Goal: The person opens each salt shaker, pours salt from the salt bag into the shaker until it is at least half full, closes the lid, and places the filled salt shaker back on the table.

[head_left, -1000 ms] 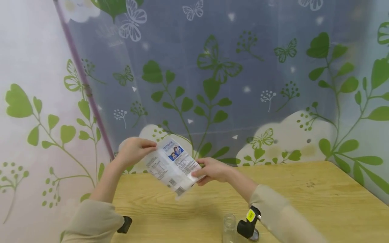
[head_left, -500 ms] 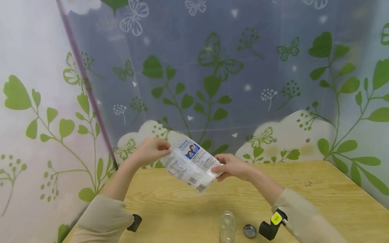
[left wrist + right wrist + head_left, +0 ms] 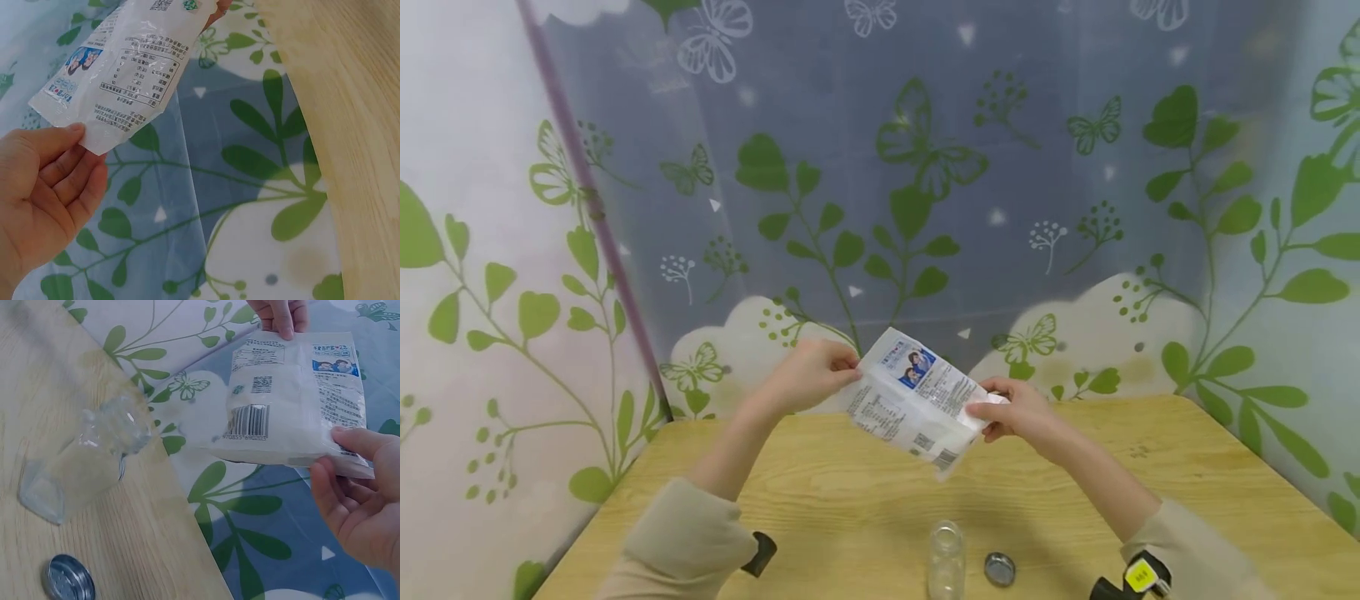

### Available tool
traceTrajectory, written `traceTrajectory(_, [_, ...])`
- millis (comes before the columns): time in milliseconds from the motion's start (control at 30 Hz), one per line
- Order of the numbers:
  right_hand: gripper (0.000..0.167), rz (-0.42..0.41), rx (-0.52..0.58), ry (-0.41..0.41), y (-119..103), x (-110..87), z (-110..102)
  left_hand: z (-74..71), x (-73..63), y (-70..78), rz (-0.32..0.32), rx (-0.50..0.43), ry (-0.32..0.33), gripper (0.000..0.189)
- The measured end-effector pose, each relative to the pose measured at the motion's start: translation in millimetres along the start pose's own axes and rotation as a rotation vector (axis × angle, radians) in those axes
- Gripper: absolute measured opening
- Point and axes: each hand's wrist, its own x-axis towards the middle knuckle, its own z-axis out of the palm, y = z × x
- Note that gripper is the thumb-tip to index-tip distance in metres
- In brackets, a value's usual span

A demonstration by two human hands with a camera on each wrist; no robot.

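Observation:
A white printed plastic packet (image 3: 917, 400) is held tilted in the air above the table, between both hands. It carries a small blue picture, lines of text and a barcode. My left hand (image 3: 812, 377) pinches its upper left corner between thumb and fingers, which the left wrist view shows close up on the packet (image 3: 134, 75). At the opposite end, my right hand (image 3: 1018, 417) grips the packet's edge, thumb on the printed face. Below stand a clear glass jar (image 3: 946, 562), uncapped, and a round metal lid (image 3: 999, 569) beside it.
The wooden table (image 3: 820, 492) runs back to a curtain (image 3: 850, 208) printed with leaves and butterflies. Curtain panels also close off the left and right sides. Black wrist cameras sit on both sleeves.
Both hands have moved right in the head view with the packet between them. The jar and lid show more fully as the right forearm shifted away from them.

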Motion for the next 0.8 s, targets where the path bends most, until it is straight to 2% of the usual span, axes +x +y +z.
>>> traceTrajectory(133, [0.043, -0.006, -0.05, 0.059, 2, -11.5, -9, 10.1, 4.8, 9.7, -0.012, -0.015, 0.003, 0.01])
traceTrajectory(267, [0.044, -0.025, -0.089, 0.032, 5, -26.9, -23, 24.1, 6.5, 19.0, -0.007, -0.056, -0.011, 0.011])
traceTrajectory(467, [0.047, -0.042, -0.059, -0.029, 10, -50.3, -44, 41.8, 5.9, 30.2, 0.025, -0.126, -0.036, 0.01])
traceTrajectory(800, [0.049, -0.024, -0.112, 0.032, 16, -83.0, -62, 64.3, 1.9, 44.3, 0.07, -0.172, -0.091, 0.008])
